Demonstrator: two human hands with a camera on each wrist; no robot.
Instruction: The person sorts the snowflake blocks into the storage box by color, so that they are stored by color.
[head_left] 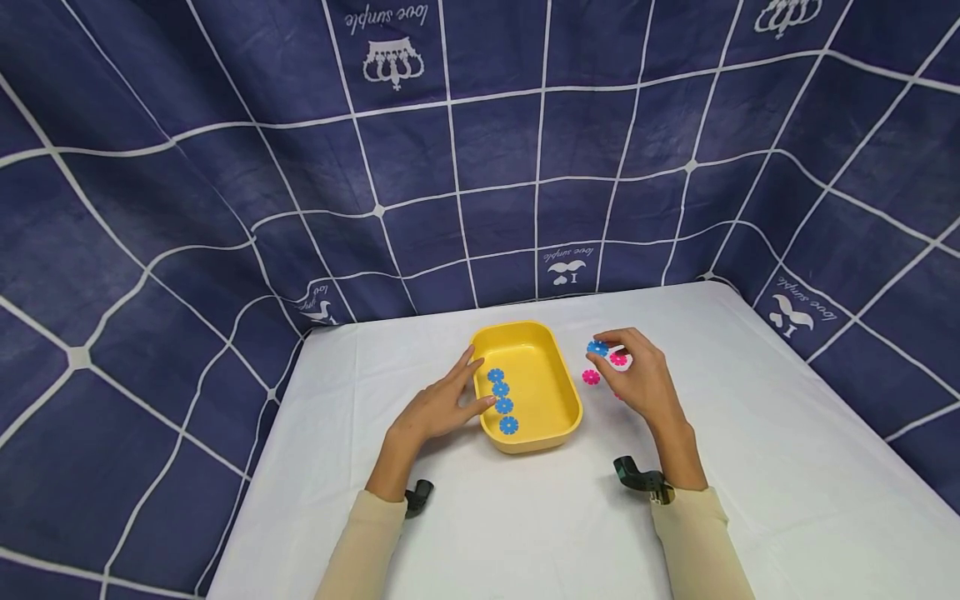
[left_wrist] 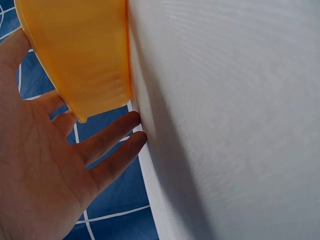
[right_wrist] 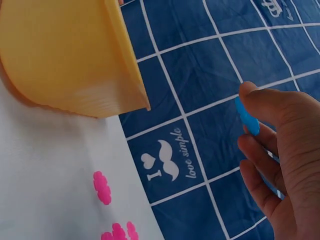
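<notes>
A yellow plastic tray (head_left: pixel 536 379) stands on the table. Several blue flower-shaped discs (head_left: pixel 504 406) lie in a row along the inside of its left wall. My left hand (head_left: pixel 442 406) rests against the left rim of the tray, fingers spread and the thumb reaching over the edge. In the left wrist view the two lowest fingers (left_wrist: pixel 112 152) stretch out toward the tabletop. Right of the tray, my right hand (head_left: pixel 637 373) pinches another blue disc (right_wrist: pixel 247 117) between thumb and fingertips, above the table. Pink flower-shaped discs (head_left: pixel 591 377) lie below that hand, which partly hides them.
A white cloth (head_left: pixel 525 525) covers the table. Dark blue curtains (head_left: pixel 495 217) with white grid lines hang behind it and at both sides. Black wrist-mounted devices (head_left: pixel 637 477) are on the forearms.
</notes>
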